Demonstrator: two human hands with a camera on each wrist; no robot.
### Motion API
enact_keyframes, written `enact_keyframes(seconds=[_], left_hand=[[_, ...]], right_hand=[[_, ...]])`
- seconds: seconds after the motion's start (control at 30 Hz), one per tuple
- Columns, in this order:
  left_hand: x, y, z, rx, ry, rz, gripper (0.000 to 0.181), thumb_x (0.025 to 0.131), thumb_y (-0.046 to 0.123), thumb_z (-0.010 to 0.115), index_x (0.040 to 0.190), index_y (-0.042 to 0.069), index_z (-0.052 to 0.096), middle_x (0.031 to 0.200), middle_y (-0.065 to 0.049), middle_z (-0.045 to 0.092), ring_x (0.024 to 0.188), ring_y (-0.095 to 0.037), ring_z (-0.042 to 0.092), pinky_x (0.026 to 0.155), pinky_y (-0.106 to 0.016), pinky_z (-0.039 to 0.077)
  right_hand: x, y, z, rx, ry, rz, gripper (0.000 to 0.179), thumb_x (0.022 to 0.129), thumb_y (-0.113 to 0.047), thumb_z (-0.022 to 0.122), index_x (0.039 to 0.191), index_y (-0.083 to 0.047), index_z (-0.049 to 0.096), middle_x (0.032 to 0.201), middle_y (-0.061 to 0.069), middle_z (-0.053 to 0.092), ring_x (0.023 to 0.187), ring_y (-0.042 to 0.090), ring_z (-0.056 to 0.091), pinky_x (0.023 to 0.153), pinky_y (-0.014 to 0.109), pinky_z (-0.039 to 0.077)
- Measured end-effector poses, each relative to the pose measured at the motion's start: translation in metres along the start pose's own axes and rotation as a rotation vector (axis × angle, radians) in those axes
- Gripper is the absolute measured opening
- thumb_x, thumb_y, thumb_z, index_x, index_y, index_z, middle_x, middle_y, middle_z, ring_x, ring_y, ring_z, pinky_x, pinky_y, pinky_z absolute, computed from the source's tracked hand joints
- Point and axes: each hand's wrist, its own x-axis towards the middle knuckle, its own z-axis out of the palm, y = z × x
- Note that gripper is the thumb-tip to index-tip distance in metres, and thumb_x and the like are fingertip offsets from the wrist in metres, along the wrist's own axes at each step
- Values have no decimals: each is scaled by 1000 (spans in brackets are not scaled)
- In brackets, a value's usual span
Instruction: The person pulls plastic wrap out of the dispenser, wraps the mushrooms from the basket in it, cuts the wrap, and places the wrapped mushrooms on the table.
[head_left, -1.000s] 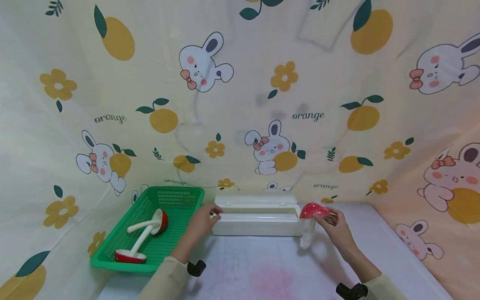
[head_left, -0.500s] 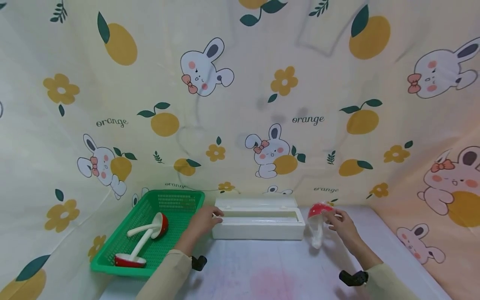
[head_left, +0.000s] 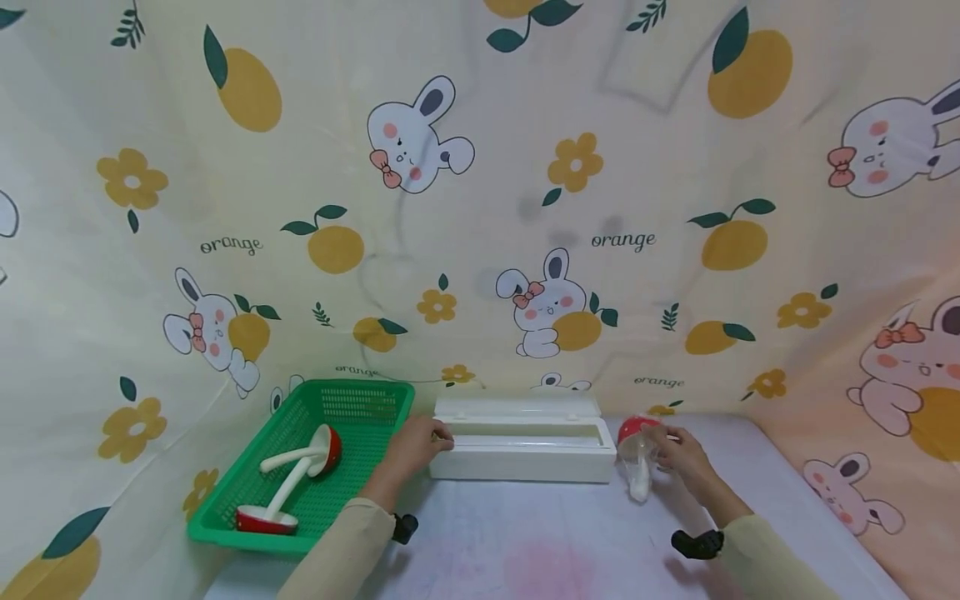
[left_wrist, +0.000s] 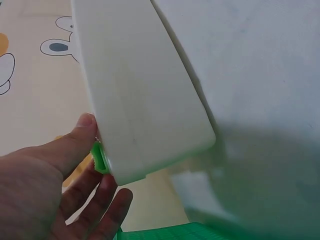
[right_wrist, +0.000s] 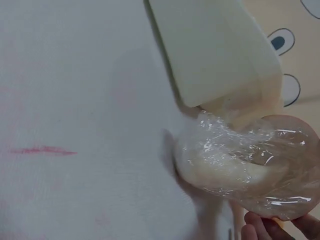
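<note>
Wrapped mushroom (head_left: pixel 637 458): held just right of the white box (head_left: pixel 521 467); wrapping was judged the step in hand.
Green basket (head_left: pixel 358 402): bare mushrooms (head_left: pixel 292 482) were seen left of the box.
Left hand (head_left: pixel 412 450): a green piece (left_wrist: pixel 100 157) was pinched at the box's left end.
Right hand (head_left: pixel 681 452): the cap (head_left: pixel 634 426) was gripped by its edge.
Clear film (right_wrist: pixel 220 135): smoothing, with the cap steadied, seemed called for next.

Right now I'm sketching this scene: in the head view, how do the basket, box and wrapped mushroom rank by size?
Largest to smallest:
1. Basket
2. Box
3. Wrapped mushroom, held by the right hand
</note>
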Motion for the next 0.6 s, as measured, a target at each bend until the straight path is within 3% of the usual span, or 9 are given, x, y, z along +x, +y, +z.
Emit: enact_keyframes(seconds=[0.2,0.5,0.6], left_hand=[[-1,0,0,-13,9,-11,8,98,22,80,93,16,81,92,6,71,88,-15,57,79,-38,52],[0,2,1,-21,40,-23,4,98,21,81,96,17,81,89,7,72,84,-12,57,74,-34,52],[-1,2,2,-16,50,-29,5,98,22,81,97,17,81,89,7,72,83,-12,57,72,-33,51]], right_hand=[[4,5,3,-38,13,17,108,101,-74,53,161,10,22,153,38,41,130,49,52,107,57,49],[5,-1,7,-71,41,2,107,103,-73,51,162,10,19,163,39,28,147,55,36,120,65,36],[3,-3,12,-122,94,-63,102,105,-69,52,162,10,21,163,40,27,150,57,29,121,68,33]])
